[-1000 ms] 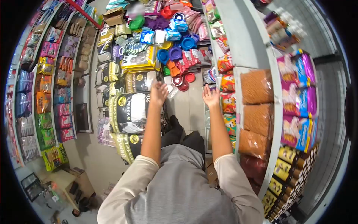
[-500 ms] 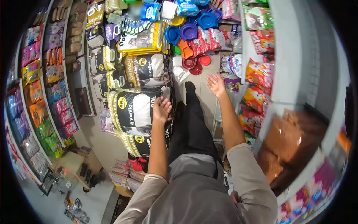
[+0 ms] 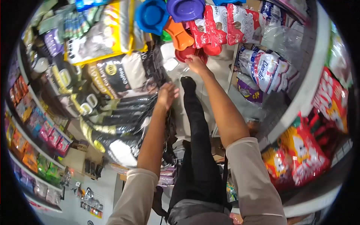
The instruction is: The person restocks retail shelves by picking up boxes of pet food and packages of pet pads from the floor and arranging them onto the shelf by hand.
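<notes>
My right hand (image 3: 196, 64) is stretched forward at the lower edge of the red bowls (image 3: 181, 53) on the floor, with its fingers extended; whether they touch a bowl is unclear. My left hand (image 3: 168, 94) is open and empty, beside the dark stacked bags of cat litter (image 3: 129, 108). An orange double dish (image 3: 179, 34) lies just beyond the red bowls, with a blue bowl (image 3: 151, 15) and a purple bowl (image 3: 185, 8) behind it. Red packets (image 3: 243, 25) lie to the right of the dishes.
A yellow and white bag (image 3: 99, 41) lies on the litter stack at the left. White and blue packs (image 3: 268, 69) stand on a low shelf at the right, with red snack bags (image 3: 305, 153) nearer. My black-clad foot (image 3: 188, 84) is on the tiled floor.
The view has moved forward and lower, closer to the bowls. My right hand has reached ahead to the red bowls. My left hand stays beside the litter bags.
</notes>
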A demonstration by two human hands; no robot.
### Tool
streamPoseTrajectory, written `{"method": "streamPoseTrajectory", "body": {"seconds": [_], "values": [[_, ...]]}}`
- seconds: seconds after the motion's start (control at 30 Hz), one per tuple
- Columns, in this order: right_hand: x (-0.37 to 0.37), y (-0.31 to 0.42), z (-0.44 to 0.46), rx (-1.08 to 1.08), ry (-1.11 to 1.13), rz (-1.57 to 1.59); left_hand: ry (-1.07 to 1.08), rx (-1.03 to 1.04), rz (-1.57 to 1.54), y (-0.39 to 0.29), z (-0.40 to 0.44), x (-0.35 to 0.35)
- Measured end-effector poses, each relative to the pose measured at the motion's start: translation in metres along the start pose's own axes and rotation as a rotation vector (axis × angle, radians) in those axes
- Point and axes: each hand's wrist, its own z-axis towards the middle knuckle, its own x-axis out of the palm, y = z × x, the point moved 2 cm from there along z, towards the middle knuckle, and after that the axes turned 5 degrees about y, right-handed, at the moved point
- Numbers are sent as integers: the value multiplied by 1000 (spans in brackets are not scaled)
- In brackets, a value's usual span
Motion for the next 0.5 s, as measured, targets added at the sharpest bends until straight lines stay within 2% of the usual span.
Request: {"method": "streamPoseTrajectory", "body": {"seconds": [0.03,0.1,0.2,0.27,0.37,0.4,0.5], "values": [[-11,-1,13,-13,-83,-101,-51,-7,-20,5,41,-13],[-34,-4,29,-10,-71,-189,28,5,26,7,118,-41],[-44,-23,43,-35,-15,-367,-201,-57,-152,-11,183,-46],[-50,-41,53,-174,6,-364,-273,-50,-217,-16,223,-52],[-43,-51,56,-282,-8,-374,-387,36,-583,-8,256,-70],[-41,-53,52,-312,-50,-385,-394,27,-586,4,258,-73],[-25,-66,43,-362,-123,-358,-349,199,-332,53,246,-87]]}}
